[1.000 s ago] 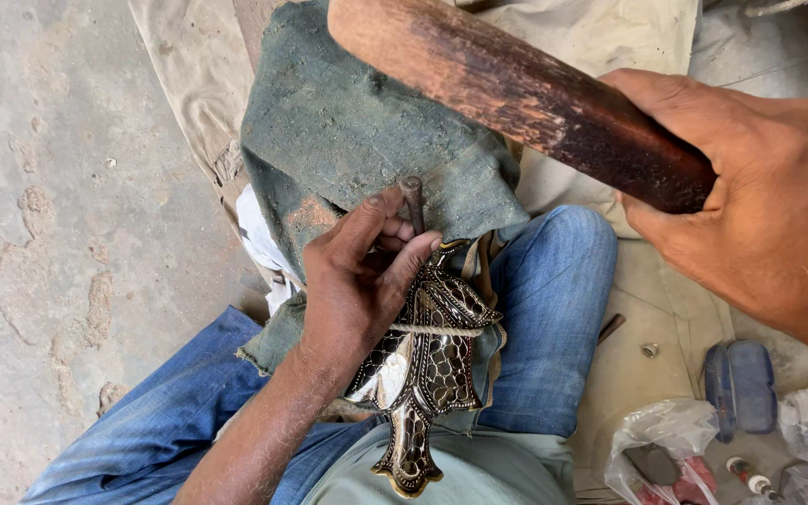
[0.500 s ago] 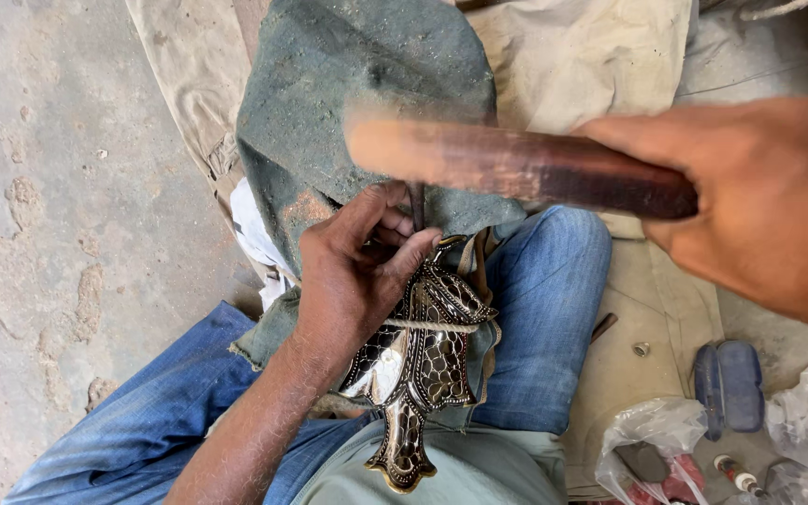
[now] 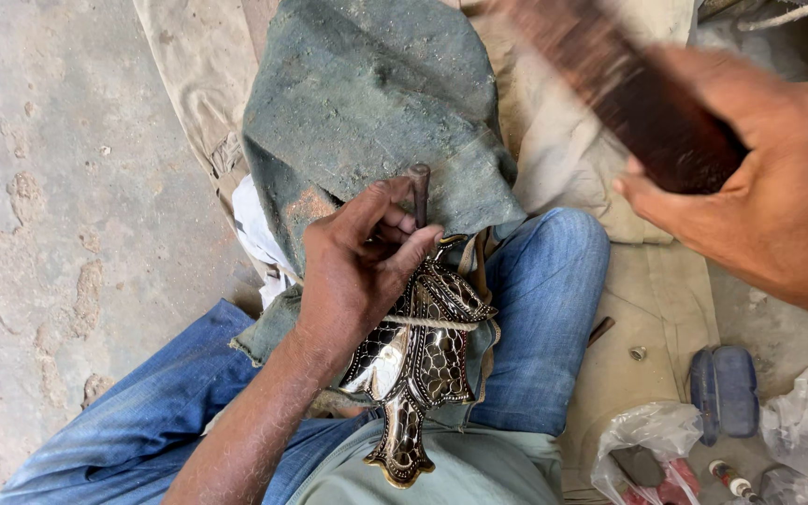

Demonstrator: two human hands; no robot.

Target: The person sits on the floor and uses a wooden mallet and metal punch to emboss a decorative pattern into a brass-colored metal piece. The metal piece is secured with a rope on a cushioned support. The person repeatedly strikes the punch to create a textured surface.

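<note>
Pinching a slim metal punch (image 3: 419, 192) upright, my left hand (image 3: 357, 271) has its fingers (image 3: 402, 245) curled tightly around the shaft, the tip set against the ornate scale-patterned metal piece (image 3: 418, 360) that lies on my lap, across the blue jeans (image 3: 535, 318). A string (image 3: 427, 324) runs across that piece. My right hand (image 3: 769, 196) is clenched around a dark wooden mallet (image 3: 628, 89), raised above and to the right, blurred. A grey-green cloth (image 3: 367, 103) lies beyond the punch, over my knee.
</note>
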